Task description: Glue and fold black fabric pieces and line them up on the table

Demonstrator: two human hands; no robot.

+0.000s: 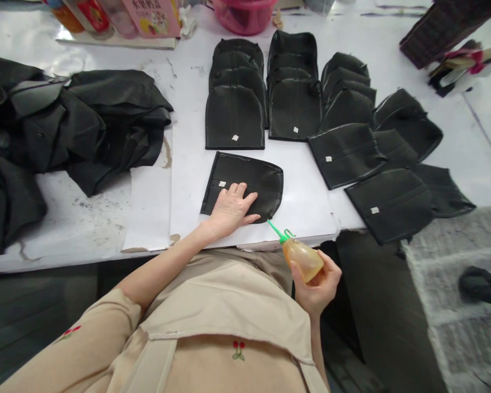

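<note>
A black sewn fabric piece [249, 169] with a small white tag and a curved right end lies on the white work surface before me. My left hand [233, 210] rests on it with fingers spread, pressing it flat. In my right hand [319, 286] is a squeeze bottle [305, 259] of amber liquid, held tilted at the table's edge. Its thin green nozzle points up and left, the tip at the curved edge of the black piece near its lower right corner. Whether liquid is coming out is too small to tell.
Overlapping rows of similar black pieces [235, 117] lie beyond and to the right. Loose black fabric [106, 109] is heaped at left. A pink basin [245, 16], a pink box [155, 19] and bottles stand at the back. A dark basket-like object [437, 33] is at upper right.
</note>
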